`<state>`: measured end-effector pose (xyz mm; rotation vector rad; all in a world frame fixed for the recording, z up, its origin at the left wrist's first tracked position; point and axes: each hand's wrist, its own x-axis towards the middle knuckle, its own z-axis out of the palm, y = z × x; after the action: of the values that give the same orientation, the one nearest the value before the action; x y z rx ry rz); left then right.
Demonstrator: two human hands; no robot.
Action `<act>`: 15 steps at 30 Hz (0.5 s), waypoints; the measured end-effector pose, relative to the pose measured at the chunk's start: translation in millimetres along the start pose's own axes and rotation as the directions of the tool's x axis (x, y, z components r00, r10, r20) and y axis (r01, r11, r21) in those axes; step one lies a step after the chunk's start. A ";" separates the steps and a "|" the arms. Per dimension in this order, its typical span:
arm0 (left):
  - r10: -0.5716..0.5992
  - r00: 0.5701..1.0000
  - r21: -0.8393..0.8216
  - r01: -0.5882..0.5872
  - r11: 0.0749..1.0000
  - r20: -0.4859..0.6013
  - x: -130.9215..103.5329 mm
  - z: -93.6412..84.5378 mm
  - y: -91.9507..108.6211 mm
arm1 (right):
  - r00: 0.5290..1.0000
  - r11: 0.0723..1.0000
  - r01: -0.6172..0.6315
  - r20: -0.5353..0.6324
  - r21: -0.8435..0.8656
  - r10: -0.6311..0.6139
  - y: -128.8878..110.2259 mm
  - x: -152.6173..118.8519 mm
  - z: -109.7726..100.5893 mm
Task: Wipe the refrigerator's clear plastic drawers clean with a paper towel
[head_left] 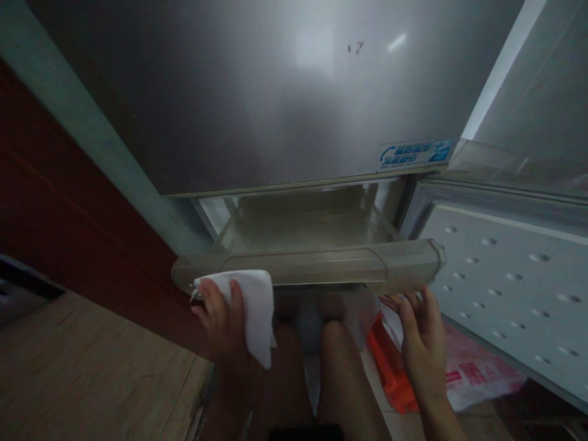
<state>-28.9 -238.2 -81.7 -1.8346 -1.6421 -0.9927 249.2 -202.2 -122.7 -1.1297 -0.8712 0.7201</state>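
A clear plastic freezer drawer (pixel 321 264) is pulled partway out of the refrigerator, its front panel spanning the middle of the view. My left hand (pixel 223 321) is closed on a white cloth (pixel 257 306) with a frayed corner, pressed to the left part of the drawer front. Beneath the right end of that front, my right hand (pixel 425 343) has its fingers curled at the lower edge. Its fingertips are partly hidden there. Through the drawer's open top, its floor (pixel 303 220) shows bare.
A silver refrigerator door (pixel 275 92) with a blue-and-white sticker (pixel 416 153) closes off the space above. The lower door (pixel 514 275) stands swung open at right. An orange object (pixel 390 367) and a pink-white plastic bag (pixel 478 367) lie below. Reddish wood (pixel 68 202) borders the left.
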 end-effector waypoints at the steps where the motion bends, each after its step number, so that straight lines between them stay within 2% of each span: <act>1: -0.008 1.000 0.011 0.008 1.000 0.005 -0.3 -3.3 -13.9 | 1.000 1.000 -0.001 -0.004 -0.005 0.001 0.6 0.1 0.1; 4: -0.005 1.000 -0.020 0.005 1.000 0.001 1.7 -9.5 -38.8 | 1.000 1.000 0.007 -0.001 -0.013 -0.007 1.5 0.2 0.0; 6: -0.031 0.999 -0.082 0.029 0.996 -0.018 4.4 -9.9 -38.5 | 1.000 0.999 0.022 0.004 -0.031 -0.022 1.4 0.0 -0.3; 8: -0.059 0.997 -0.127 0.052 0.990 -0.053 6.6 -7.8 -27.8 | 0.999 0.998 0.037 0.012 -0.041 -0.037 1.1 -0.1 -0.5; 10: -0.040 0.997 -0.133 0.031 0.991 -0.065 7.4 -4.4 -11.9 | 0.999 0.998 0.046 -0.001 -0.051 -0.046 1.0 0.0 -0.5; 15: 0.024 1.000 -0.113 -0.022 0.993 0.016 8.3 1.0 27.0 | 0.999 0.998 0.030 -0.018 -0.061 -0.031 0.1 0.9 -1.1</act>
<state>-2.1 -236.6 -72.8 -1.9357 -1.6010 -1.0821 250.5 -201.9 -122.8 -1.1730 -0.8977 0.6603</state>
